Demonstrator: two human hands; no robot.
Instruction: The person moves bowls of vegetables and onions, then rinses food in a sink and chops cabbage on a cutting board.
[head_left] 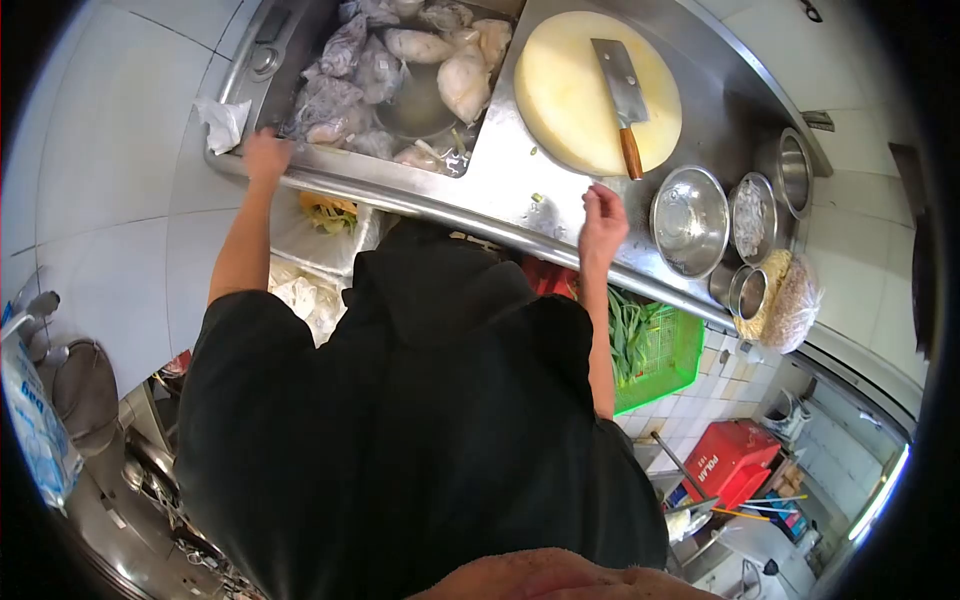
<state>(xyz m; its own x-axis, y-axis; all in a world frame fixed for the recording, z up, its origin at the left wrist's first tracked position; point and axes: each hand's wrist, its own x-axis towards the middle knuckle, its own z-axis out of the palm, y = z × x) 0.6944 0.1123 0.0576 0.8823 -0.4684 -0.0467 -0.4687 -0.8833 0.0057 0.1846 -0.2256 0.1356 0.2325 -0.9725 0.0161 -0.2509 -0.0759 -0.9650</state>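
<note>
My left hand (267, 157) rests on the front rim of the sink (330, 160), fingers apart, beside a crumpled white cloth or paper (223, 122). In the sink's water lie pale, plump pieces that look like poultry (464, 85), several of them in clear plastic bags (345, 45). My right hand (604, 225) hovers over or touches the steel counter edge, its fingers loosely bent with nothing visible in them. Just beyond it is a round, thick chopping board (555, 80). A cleaver (622, 85) lies on the board, its wooden handle towards me.
Right of the board stand a steel bowl (690, 222), a bowl with whitish contents (750, 215), a deep pot (795, 175) and filled plastic bags (790, 300). Below the counter are a green crate (685, 350) with leafy greens (628, 335) and a lined bin (345, 240).
</note>
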